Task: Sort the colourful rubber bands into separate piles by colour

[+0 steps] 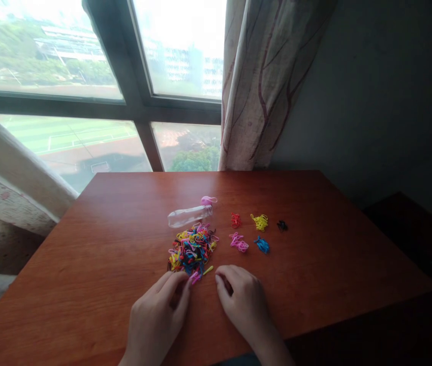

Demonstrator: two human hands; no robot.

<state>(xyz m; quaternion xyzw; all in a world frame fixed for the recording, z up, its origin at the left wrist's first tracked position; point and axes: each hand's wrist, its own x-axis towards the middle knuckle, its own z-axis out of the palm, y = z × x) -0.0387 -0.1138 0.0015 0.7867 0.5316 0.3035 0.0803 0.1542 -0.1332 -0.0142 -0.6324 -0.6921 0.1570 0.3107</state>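
Note:
A mixed pile of coloured rubber bands (192, 249) lies on the wooden table. My left hand (158, 310) is at its near edge, thumb and forefinger closed at a pink rubber band (195, 277). Just right of the pile, my right hand (242, 300) rests with its fingertips pinched; whatever they hold, if anything, is hidden. A yellow rubber band (208, 270) sticks out between the hands. Sorted by colour, small heaps lie to the right: red bands (236, 220), yellow bands (259, 222), black bands (282, 225), pink bands (239, 242) and blue bands (262, 245).
Behind the pile, a clear plastic bottle (189, 216) lies on its side, with a pink cap (208, 200) beside its mouth. The brown table (97, 254) reaches back to a window with curtains (265, 81). A dark wall stands at the right.

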